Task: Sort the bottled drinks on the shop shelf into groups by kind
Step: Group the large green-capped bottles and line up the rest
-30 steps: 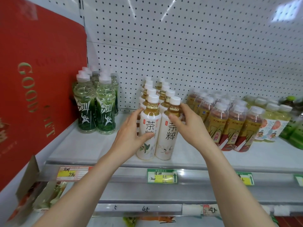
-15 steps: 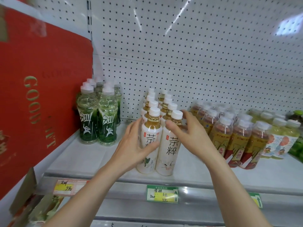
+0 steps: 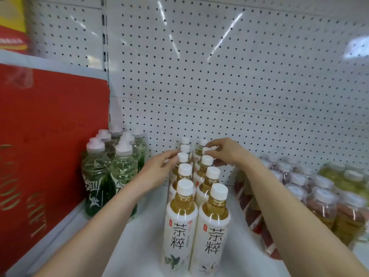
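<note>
Two rows of white-labelled tea bottles (image 3: 180, 232) with white caps run back along the white shelf (image 3: 139, 246). My left hand (image 3: 157, 168) reaches in beside the left row and its fingertips touch a bottle neck near the back. Over the right row, my right hand (image 3: 223, 151) pinches the white cap of a rear tea bottle (image 3: 206, 151). Green bottles (image 3: 97, 176) stand in a group at the left. Red-labelled amber bottles (image 3: 319, 206) fill the right, with yellow-green bottles (image 3: 343, 176) behind them.
A red gift box (image 3: 46, 136) stands against the shelf's left end, close to the green bottles. A white pegboard back wall (image 3: 219, 86) closes the shelf behind. Bare shelf floor shows between the green group and the tea rows.
Both hands have left the two front tea bottles and reached back to the rear bottles of the rows. The camera has moved closer and lower toward the shelf.
</note>
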Demonstrator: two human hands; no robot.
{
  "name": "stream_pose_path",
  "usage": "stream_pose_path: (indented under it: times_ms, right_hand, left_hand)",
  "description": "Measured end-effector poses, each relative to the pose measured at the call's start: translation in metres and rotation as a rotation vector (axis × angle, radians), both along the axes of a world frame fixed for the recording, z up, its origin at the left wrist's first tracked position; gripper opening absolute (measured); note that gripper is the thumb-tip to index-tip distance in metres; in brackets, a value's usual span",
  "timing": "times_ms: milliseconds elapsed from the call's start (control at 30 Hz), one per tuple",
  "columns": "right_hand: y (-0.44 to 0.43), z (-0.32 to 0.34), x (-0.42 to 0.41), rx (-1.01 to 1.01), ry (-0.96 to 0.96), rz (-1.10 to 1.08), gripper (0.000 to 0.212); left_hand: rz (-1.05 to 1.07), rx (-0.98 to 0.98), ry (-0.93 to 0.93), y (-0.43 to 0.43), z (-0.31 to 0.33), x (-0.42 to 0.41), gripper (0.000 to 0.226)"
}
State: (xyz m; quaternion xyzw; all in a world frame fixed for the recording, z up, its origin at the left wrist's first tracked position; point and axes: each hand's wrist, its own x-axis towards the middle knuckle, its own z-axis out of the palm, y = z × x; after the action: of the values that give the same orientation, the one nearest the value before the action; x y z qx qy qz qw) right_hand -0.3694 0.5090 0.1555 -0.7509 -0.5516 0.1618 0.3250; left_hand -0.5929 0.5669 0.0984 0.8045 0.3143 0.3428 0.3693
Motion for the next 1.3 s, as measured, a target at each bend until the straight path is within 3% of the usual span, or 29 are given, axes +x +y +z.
stream_pose_path:
  times_ms: [133, 400, 500, 600, 733, 900, 1300]
  right_hand:
    - [0.014, -0.003, 0.004, 0.076, -0.062, 0.027, 0.021]
    - [0.006, -0.009, 0.001, 0.081, -0.059, 0.081, 0.033]
    - [-0.018, -0.024, -0.007, 0.252, -0.049, 0.017, 0.030]
    - [-0.068, -0.035, -0.035, 0.476, 0.144, -0.035, 0.024]
    - [-0.125, -0.058, -0.070, 0.648, 0.141, -0.017, 0.021]
    - [-0.135, -0.082, -0.092, 0.630, 0.116, 0.039, 0.014]
    - [-0.137, -0.085, -0.108, 0.575, 0.016, 0.007, 0.019]
  left_hand:
    - [-0.080, -0.052, -0.013, 0.002, -0.013, 0.002, 0.042]
    - [-0.051, -0.026, -0.039, -0.002, -0.020, 0.002, 0.045]
    - [0.013, 0.014, -0.126, -0.011, -0.029, -0.006, 0.044]
    - [0.071, 0.077, -0.276, -0.034, -0.033, -0.021, 0.033]
    - [0.020, 0.095, -0.383, -0.081, -0.037, -0.038, 0.024]
    - [0.022, 0.090, -0.271, -0.107, -0.051, -0.038, 0.047]
    - [0.059, 0.127, -0.254, -0.107, -0.053, -0.036, 0.056]
